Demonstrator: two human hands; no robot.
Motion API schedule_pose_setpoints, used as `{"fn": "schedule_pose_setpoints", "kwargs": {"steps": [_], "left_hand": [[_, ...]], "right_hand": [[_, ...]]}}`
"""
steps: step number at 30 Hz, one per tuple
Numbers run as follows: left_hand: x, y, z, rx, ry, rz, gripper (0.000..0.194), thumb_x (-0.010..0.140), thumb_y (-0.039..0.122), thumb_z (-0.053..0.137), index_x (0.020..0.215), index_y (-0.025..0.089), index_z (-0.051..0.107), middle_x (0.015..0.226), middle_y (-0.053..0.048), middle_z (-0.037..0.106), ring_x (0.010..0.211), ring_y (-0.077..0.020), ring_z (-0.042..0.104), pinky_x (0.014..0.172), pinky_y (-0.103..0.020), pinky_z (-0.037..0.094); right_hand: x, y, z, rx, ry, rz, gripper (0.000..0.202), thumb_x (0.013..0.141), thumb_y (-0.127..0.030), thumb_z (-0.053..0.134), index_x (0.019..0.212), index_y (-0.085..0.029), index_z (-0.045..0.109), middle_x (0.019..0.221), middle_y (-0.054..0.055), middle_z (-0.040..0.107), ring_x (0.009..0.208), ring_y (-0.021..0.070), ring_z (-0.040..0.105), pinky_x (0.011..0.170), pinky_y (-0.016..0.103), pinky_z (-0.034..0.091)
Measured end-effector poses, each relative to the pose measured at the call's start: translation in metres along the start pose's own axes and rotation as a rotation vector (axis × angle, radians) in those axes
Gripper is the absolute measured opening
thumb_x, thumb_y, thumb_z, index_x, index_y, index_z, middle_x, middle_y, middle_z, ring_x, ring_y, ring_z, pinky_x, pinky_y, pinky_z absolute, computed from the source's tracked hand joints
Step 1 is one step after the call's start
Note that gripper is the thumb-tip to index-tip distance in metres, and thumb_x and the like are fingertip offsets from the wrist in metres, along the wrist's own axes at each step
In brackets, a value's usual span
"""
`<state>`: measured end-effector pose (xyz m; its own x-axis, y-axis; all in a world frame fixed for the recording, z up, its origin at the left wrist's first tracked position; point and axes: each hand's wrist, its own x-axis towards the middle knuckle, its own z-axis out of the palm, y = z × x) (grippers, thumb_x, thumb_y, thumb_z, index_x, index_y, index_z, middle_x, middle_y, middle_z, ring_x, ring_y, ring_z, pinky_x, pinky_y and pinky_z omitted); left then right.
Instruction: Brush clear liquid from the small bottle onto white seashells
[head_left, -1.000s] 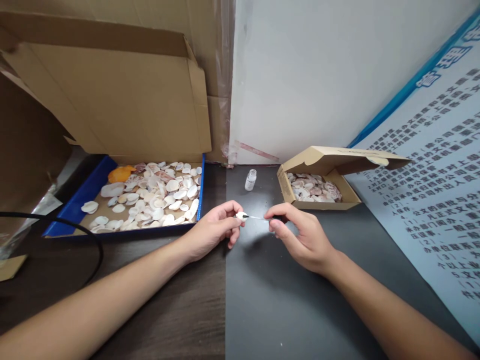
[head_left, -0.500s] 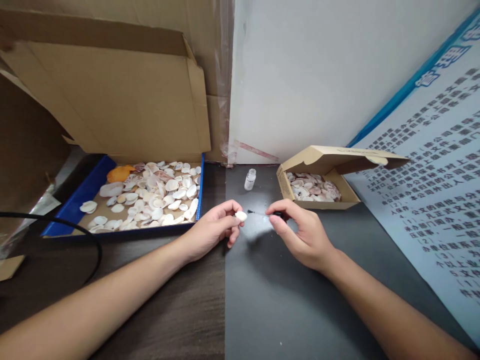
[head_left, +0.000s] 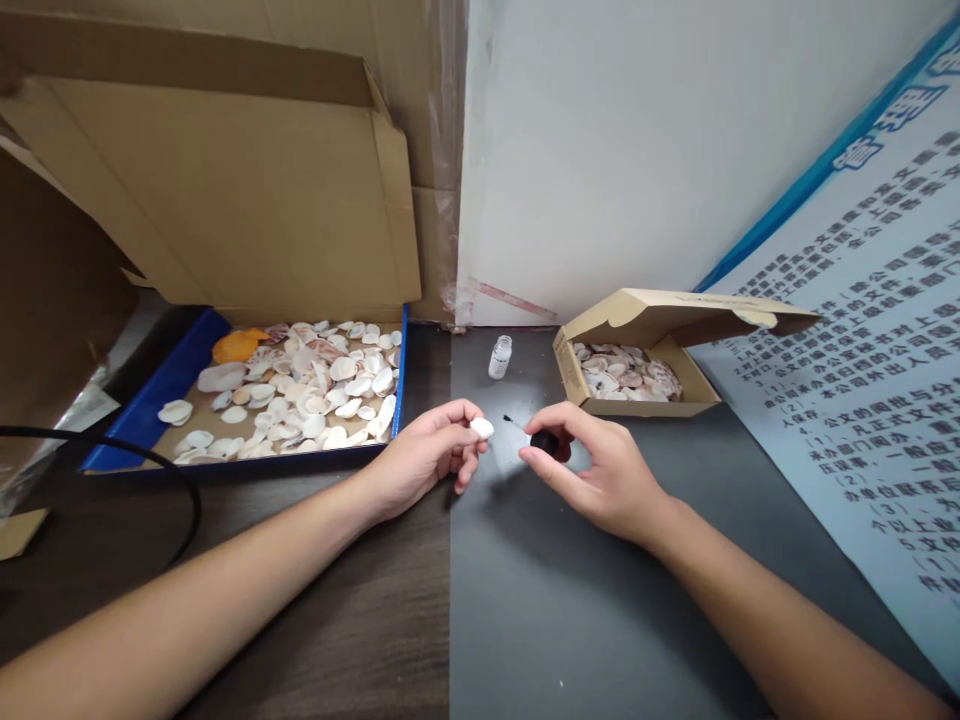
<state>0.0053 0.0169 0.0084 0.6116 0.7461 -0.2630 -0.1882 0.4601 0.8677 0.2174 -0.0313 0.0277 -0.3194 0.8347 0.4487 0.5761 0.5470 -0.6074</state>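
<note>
Between the thumb and fingers of my left hand [head_left: 439, 445] is a small white seashell [head_left: 481, 428]. My right hand [head_left: 600, 460] grips the black cap of a brush applicator [head_left: 544, 442]. Its thin stem points left and a little away from me, and the dark brush tip stands slightly apart from the shell. Beyond both hands, a small clear bottle [head_left: 500, 358] with a white label stands upright and uncapped on the dark grey surface [head_left: 570, 620].
At the left, a blue-sided cardboard box [head_left: 139, 435] holds many loose shells, its lid raised. A smaller open carton [head_left: 645, 408] with shells stands at the right. A black cable [head_left: 196, 500] curves over the left side. A printed sheet [head_left: 847, 400] borders the right.
My right hand has turned the applicator, so its cap now shows and the brush tip has swung away from me, slightly farther from the shell. The shell has tilted in my left fingers.
</note>
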Motion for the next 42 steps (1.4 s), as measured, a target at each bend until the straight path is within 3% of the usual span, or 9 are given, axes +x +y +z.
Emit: {"fn": "schedule_pose_setpoints", "kwargs": {"steps": [4, 8, 15, 24, 28, 32, 37, 42], "left_hand": [[0.0002, 0.0006, -0.0008, -0.016, -0.001, -0.016, 0.021, 0.079, 0.03, 0.071, 0.083, 0.016, 0.057, 0.061, 0.005, 0.049, 0.049, -0.0071, 0.047, 0.046, -0.019, 0.04], [-0.0006, 0.0005, -0.0025, -0.035, 0.005, -0.016, 0.021, 0.078, 0.03, 0.072, 0.083, 0.016, 0.057, 0.059, 0.006, 0.046, 0.049, -0.0072, 0.044, 0.047, -0.02, 0.039], [-0.0002, 0.0017, -0.0019, -0.038, -0.002, -0.014, 0.022, 0.077, 0.031, 0.073, 0.083, 0.016, 0.057, 0.058, 0.007, 0.045, 0.049, -0.0076, 0.044, 0.046, -0.02, 0.039], [0.0012, -0.0004, -0.0025, -0.022, -0.038, -0.006, 0.019, 0.081, 0.03, 0.068, 0.083, 0.018, 0.054, 0.054, 0.006, 0.048, 0.049, -0.0079, 0.043, 0.048, -0.019, 0.039], [0.0011, -0.0013, -0.0029, -0.013, -0.031, -0.014, 0.019, 0.082, 0.03, 0.069, 0.084, 0.018, 0.053, 0.053, 0.007, 0.047, 0.048, -0.0077, 0.042, 0.047, -0.019, 0.039], [0.0002, -0.0015, -0.0026, -0.021, -0.02, -0.011, 0.021, 0.08, 0.03, 0.07, 0.083, 0.018, 0.054, 0.057, 0.007, 0.047, 0.049, -0.0072, 0.043, 0.046, -0.019, 0.039], [-0.0004, -0.0004, -0.0012, -0.016, -0.036, -0.015, 0.021, 0.081, 0.031, 0.07, 0.084, 0.019, 0.053, 0.052, 0.007, 0.046, 0.048, -0.0077, 0.042, 0.046, -0.019, 0.039], [0.001, -0.0013, -0.0025, -0.025, -0.032, -0.009, 0.023, 0.08, 0.032, 0.071, 0.084, 0.018, 0.053, 0.056, 0.007, 0.048, 0.048, -0.007, 0.043, 0.046, -0.019, 0.038]], "right_hand": [[-0.0002, -0.0004, -0.0003, 0.014, -0.009, -0.039, 0.005, 0.097, -0.025, 0.055, 0.099, -0.022, 0.059, 0.073, -0.002, 0.067, 0.06, 0.0117, 0.061, 0.059, 0.021, 0.05], [-0.0001, -0.0002, 0.0006, 0.011, -0.009, -0.053, 0.007, 0.094, -0.028, 0.061, 0.098, -0.022, 0.058, 0.074, -0.002, 0.068, 0.056, 0.0111, 0.06, 0.056, 0.021, 0.05], [-0.0007, -0.0005, 0.0001, 0.009, 0.02, -0.085, 0.005, 0.098, -0.027, 0.054, 0.098, -0.022, 0.057, 0.072, -0.002, 0.065, 0.058, 0.0112, 0.06, 0.057, 0.021, 0.05], [-0.0004, 0.0009, 0.0011, 0.021, 0.029, -0.097, 0.005, 0.095, -0.024, 0.059, 0.098, -0.022, 0.055, 0.073, -0.003, 0.063, 0.057, 0.0099, 0.059, 0.057, 0.019, 0.049], [0.0002, 0.002, 0.0013, -0.009, 0.05, -0.048, 0.01, 0.093, -0.024, 0.063, 0.098, -0.022, 0.054, 0.076, -0.003, 0.063, 0.056, 0.0084, 0.057, 0.056, 0.018, 0.048], [-0.0012, 0.0029, 0.0011, 0.014, 0.018, -0.059, 0.004, 0.098, -0.024, 0.055, 0.101, -0.023, 0.055, 0.076, -0.003, 0.064, 0.06, 0.0095, 0.059, 0.059, 0.019, 0.049], [-0.0026, 0.0033, 0.0012, -0.031, 0.039, 0.004, 0.012, 0.094, -0.026, 0.062, 0.102, -0.022, 0.055, 0.075, -0.003, 0.062, 0.057, 0.0098, 0.057, 0.057, 0.02, 0.048], [-0.0015, 0.0041, 0.0016, 0.003, 0.016, -0.009, 0.007, 0.098, -0.025, 0.055, 0.104, -0.022, 0.056, 0.078, -0.002, 0.065, 0.059, 0.0095, 0.06, 0.06, 0.02, 0.049]]}}
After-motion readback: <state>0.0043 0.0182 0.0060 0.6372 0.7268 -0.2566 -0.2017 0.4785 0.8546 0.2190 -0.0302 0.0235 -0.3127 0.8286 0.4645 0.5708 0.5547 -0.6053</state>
